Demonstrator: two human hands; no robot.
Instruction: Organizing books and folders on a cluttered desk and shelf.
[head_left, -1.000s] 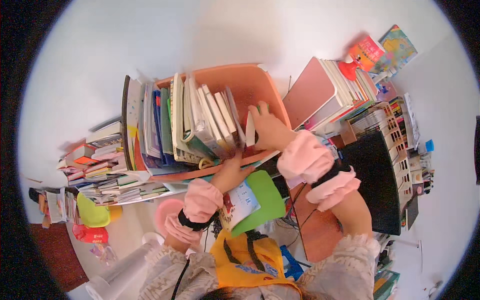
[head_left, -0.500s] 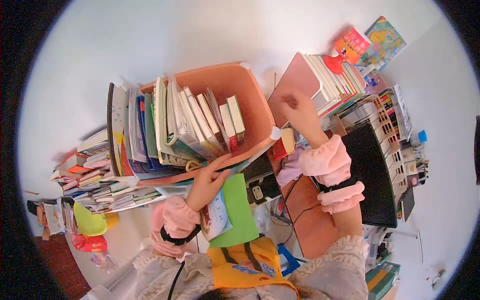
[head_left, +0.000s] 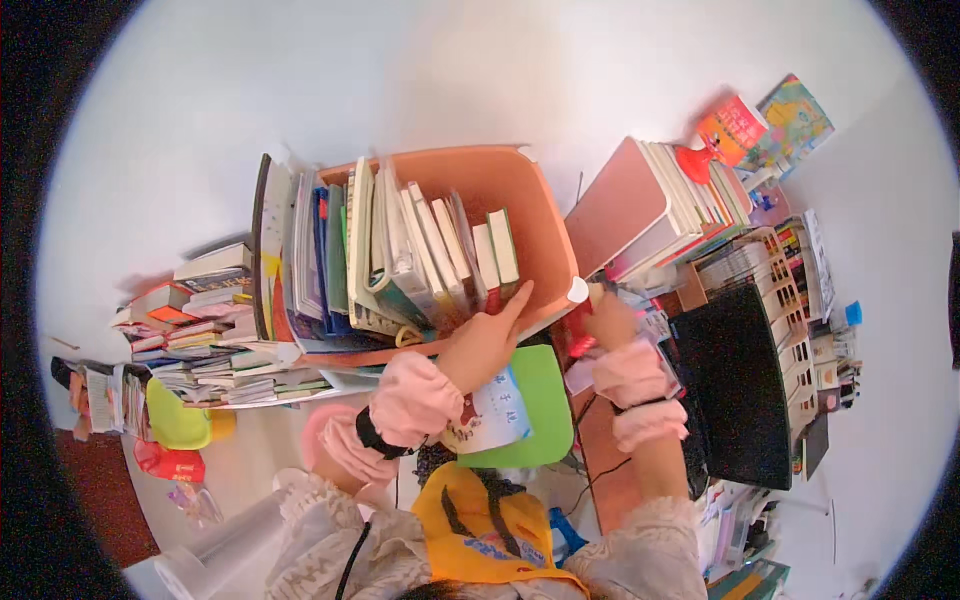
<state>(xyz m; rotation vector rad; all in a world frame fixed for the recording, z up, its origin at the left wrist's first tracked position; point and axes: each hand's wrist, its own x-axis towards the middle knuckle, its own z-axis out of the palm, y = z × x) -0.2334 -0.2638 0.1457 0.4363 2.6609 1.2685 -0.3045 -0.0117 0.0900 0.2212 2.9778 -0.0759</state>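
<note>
An orange plastic bin (head_left: 440,157) stands in the middle, holding upright books and folders. My left hand (head_left: 487,342) lies over its near rim, index finger stretched toward the rightmost books (head_left: 503,247) inside, fingers apart and holding nothing. Just outside the bin's right front corner, my right hand (head_left: 612,322) is closed over a thick red book (head_left: 577,328); the hand covers part of the book, and its fingertips are partly hidden. Below my left hand hangs a flat bright green panel (head_left: 548,405) with a blue-and-white printed sheet (head_left: 503,408) against it.
Right of the bin stands a row of books (head_left: 690,195) with a red fan-like object (head_left: 697,160). A black monitor (head_left: 735,385) stands farther right beside a desktop rack (head_left: 785,290). Stacked books (head_left: 215,355) fill the left, above a yellow-green plastic item (head_left: 172,410).
My right hand has come down from beside the book row onto the red book. The left hand has slid right along the rim, its index finger now stretched out. The whole view has shifted.
</note>
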